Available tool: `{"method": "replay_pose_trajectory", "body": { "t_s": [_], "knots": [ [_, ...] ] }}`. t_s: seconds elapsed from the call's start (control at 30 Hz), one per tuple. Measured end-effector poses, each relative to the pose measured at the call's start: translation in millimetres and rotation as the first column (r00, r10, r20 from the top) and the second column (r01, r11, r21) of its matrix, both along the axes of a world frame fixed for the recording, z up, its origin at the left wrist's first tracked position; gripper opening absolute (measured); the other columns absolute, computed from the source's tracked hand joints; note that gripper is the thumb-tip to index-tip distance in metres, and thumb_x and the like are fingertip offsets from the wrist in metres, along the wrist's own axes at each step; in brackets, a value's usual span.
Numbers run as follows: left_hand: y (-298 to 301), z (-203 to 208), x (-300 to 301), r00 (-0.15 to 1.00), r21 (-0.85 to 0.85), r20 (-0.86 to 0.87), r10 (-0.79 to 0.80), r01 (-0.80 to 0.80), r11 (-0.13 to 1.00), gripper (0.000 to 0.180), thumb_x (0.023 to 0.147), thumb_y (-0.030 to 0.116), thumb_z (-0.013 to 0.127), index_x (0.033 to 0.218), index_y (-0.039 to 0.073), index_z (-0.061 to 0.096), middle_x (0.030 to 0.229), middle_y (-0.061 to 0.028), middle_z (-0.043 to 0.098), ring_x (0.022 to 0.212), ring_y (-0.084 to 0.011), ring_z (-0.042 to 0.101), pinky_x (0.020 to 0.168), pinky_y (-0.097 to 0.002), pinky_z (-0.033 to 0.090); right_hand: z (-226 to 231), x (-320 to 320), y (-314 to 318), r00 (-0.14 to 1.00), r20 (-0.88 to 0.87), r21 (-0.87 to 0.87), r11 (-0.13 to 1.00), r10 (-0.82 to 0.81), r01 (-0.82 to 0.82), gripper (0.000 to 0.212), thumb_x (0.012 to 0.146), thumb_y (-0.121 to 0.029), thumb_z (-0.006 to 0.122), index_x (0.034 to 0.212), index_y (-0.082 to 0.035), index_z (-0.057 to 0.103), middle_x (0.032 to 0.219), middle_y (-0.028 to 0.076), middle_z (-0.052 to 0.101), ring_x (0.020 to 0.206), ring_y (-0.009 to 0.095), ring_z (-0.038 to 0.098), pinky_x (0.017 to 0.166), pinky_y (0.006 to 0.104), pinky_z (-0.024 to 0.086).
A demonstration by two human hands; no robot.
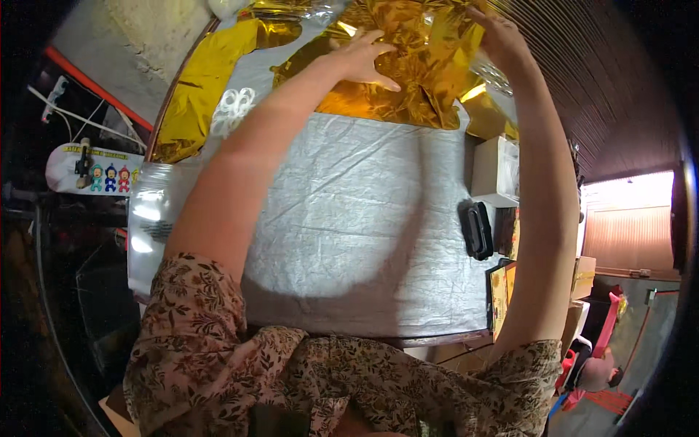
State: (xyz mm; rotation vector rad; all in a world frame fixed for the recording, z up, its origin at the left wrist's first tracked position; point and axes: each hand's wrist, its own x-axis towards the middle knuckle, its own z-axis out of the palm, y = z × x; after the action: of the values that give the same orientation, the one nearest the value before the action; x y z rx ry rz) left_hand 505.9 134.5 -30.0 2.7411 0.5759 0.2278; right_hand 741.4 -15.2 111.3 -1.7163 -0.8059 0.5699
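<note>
A crumpled, shiny gold foil sheet lies across the far side of a table covered in silvery sheeting. My left hand rests over it with fingers and thumb spread apart. At the foil's right part, my right hand has its fingers closed at the raised edge; the fingertips are partly hidden near the top rim. More gold foil hangs along the table's left edge, beside white rings, perhaps tape rolls.
A white box and a black oblong case stand along the right edge. Clear plastic covers the left corner. Beyond the left side is a skateboard deck with printed figures. Cardboard boxes are at the right.
</note>
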Motion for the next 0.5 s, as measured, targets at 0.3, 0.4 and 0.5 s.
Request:
{"method": "replay_pose_trajectory", "body": {
  "t_s": [0.3, 0.4, 0.5],
  "knots": [
    [7, 15, 30, 0.909, -0.029, -0.386, 0.161, -0.186, 0.982, 0.136, 0.050, 0.089, 0.077, 0.163, 0.044, 0.016, 0.173, -0.0083, -0.001, 0.156, -0.0484, -0.002, 0.111, -0.0851, 0.007, 105, 165, -99, 0.927, -0.133, 0.452, 0.811, -0.351, 0.372, 0.034, 0.107, -0.018, 0.053, 0.138, -0.006, 0.060, 0.128, 0.013, 0.065, 0.115, 0.021, 0.063, 0.091, 0.0266, 0.054],
    [10, 28, 30, 0.887, -0.022, -0.424, 0.184, -0.214, 0.977, 0.139, 0.048, 0.089, 0.078, 0.164, 0.041, 0.017, 0.174, -0.0068, -0.001, 0.156, -0.0486, 0.000, 0.111, -0.0847, 0.008, 167, 177, -160, 0.036, 0.990, 0.127, 0.977, -0.135, 0.174, 0.038, 0.102, -0.012, 0.056, 0.139, -0.004, 0.060, 0.128, 0.008, 0.068, 0.115, 0.018, 0.064, 0.088, 0.0279, 0.052],
    [0, 37, 42, 0.880, 0.013, -0.431, 0.201, -0.217, 0.976, 0.140, 0.048, 0.087, 0.080, 0.164, 0.039, 0.018, 0.174, -0.0066, 0.001, 0.156, -0.0474, 0.001, 0.113, -0.0832, 0.010, 223, 187, -249, 0.248, 0.954, 0.064, 0.922, -0.169, 0.382, 0.042, 0.106, -0.023, 0.050, 0.140, -0.001, 0.056, 0.132, 0.018, 0.061, 0.113, 0.025, 0.065, 0.089, 0.0349, 0.057]
  ]
}}
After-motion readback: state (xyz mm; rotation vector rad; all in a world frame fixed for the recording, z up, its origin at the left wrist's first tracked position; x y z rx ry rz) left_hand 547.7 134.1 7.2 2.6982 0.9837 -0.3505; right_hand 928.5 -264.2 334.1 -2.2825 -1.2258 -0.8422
